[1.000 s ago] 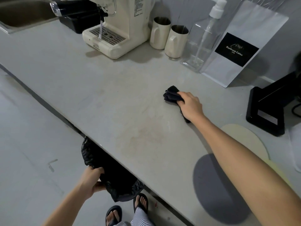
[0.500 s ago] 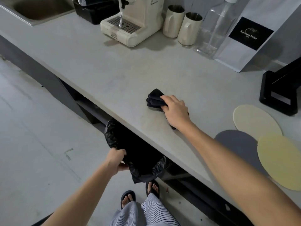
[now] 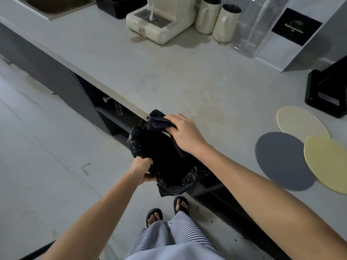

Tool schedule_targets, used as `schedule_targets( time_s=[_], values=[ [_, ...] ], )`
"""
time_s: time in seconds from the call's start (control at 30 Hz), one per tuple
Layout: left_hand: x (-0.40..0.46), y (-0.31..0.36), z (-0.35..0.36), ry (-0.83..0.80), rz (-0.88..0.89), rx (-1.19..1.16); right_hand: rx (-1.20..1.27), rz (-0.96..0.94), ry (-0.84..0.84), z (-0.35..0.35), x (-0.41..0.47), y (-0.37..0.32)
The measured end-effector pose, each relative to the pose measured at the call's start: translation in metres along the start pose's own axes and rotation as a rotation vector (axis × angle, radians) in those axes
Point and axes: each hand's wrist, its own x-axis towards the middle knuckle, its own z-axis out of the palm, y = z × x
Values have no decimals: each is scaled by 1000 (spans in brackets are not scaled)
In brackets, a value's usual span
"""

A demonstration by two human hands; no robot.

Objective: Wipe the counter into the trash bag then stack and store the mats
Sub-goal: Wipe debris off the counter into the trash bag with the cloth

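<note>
Since half a second ago, my right hand has dragged the dark cloth to the counter edge, where I am gripping it over the trash bag. My left hand is clenching the bag's rim (mouth open). Three round mats are lying overlapped at right.

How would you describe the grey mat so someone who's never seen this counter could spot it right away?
Start at the black stand on the right side of the counter; three round mats lie in front of it near the counter edge. The grey mat is the one nearest the person's right arm, partly under the yellow mat. It is the only dark one; the cream mat and yellow mat are pale.
</note>
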Motion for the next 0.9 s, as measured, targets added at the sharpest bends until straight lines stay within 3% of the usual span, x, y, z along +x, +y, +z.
schedule_targets(
  time_s=[0.23,0.4,0.67,0.8,0.9],
  values=[
    [0,3,-1,-4,-3,4,189,-7,-66,-9,-6,-7],
    [2,4,-3,-11,7,4,260,67,80,-47,6,9],
    [7,8,2,-8,5,-16,120,333,411,-134,23,104],
    [9,8,5,1,-8,-9,8,453,437,-139,27,139],
    [8,9,8,7,-9,-39,-121,425,394,-120,33,134]
  ],
)
